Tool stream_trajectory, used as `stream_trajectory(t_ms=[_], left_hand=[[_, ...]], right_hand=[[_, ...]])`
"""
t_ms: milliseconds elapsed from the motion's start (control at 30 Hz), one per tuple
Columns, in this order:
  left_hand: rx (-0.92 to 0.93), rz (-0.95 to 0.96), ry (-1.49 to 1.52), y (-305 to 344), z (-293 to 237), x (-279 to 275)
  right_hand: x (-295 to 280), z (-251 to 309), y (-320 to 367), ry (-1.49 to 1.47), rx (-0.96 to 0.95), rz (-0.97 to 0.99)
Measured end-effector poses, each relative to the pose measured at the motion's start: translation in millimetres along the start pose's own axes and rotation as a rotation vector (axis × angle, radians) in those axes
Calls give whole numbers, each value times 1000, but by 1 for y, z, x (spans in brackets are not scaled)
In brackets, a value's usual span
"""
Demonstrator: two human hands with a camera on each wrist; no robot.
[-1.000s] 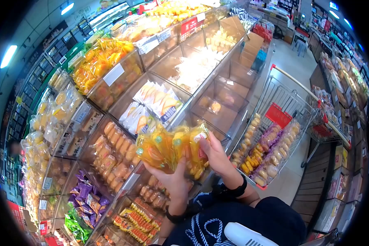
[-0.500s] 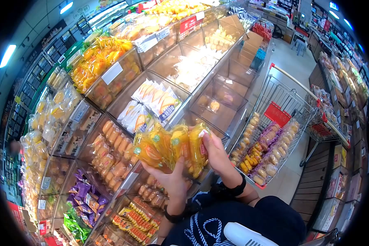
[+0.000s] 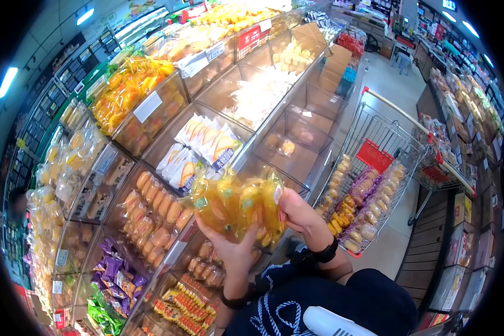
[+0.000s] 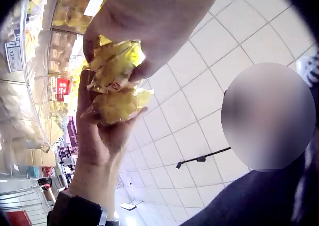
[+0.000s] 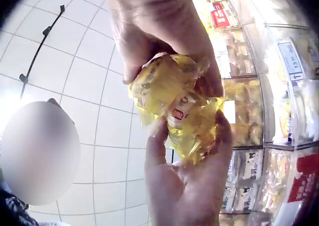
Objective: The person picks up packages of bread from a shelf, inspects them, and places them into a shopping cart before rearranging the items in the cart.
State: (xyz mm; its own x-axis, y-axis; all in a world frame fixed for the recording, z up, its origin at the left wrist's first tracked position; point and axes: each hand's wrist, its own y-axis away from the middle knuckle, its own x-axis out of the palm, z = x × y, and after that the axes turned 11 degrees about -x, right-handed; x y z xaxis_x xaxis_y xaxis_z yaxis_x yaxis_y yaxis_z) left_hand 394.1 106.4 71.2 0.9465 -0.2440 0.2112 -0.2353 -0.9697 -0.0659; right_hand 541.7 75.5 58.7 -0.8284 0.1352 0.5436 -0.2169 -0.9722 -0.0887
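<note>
Since the yellow packets (image 3: 234, 197) could slip apart, left hand (image 3: 232, 246) and right hand (image 3: 301, 214) grip both sides near the shelf edge (image 3: 331, 150)

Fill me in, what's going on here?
A person at a row of shop display bins is holding a bunch of yellow-wrapped packs up in front of them. The left hand grips the bunch from below, thumb in front; the right hand grips its other end. A shopping cart beside the bins already carries bagged goods; the yellow-wrapped packs are in neither bin nor cart.
</note>
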Motion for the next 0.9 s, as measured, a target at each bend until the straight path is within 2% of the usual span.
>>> stream_trajectory(t_ms=[100, 167, 233, 300, 333, 433, 500, 567, 667, 733, 900], left_hand=[[-8, 90, -12, -3, 1, -4], [-13, 148, -22, -4, 6, -6], [-40, 209, -39, -2, 12, -9], [11, 277, -289, -5, 15, -13], [36, 312, -412, -6, 16, -14], [0, 344, -360, -5, 13, -14], [-14, 333, -368, -3, 11, -15], [-6, 313, -453, -2, 9, -19], [-131, 335, -210, -7, 4, -16], [-59, 300, -241, -7, 7, -20], [55, 158, -394, -2, -7, -20]], right_hand=[[5, 9, 4, 97, -27, 65], [-6, -8, -2, -4, -54, 68], [-3, -3, -3, 11, -25, 103], [1, 18, 1, 145, 58, 166], [1, 16, 2, 97, 12, 175], [3, 0, -1, -5, -91, 187], [-1, -14, -3, -32, -88, 174], [-1, -5, -1, 16, -59, 237], [11, 7, 2, 185, -63, 211], [21, 13, 5, 271, -65, 151], [22, -5, 7, 274, -139, -36]])
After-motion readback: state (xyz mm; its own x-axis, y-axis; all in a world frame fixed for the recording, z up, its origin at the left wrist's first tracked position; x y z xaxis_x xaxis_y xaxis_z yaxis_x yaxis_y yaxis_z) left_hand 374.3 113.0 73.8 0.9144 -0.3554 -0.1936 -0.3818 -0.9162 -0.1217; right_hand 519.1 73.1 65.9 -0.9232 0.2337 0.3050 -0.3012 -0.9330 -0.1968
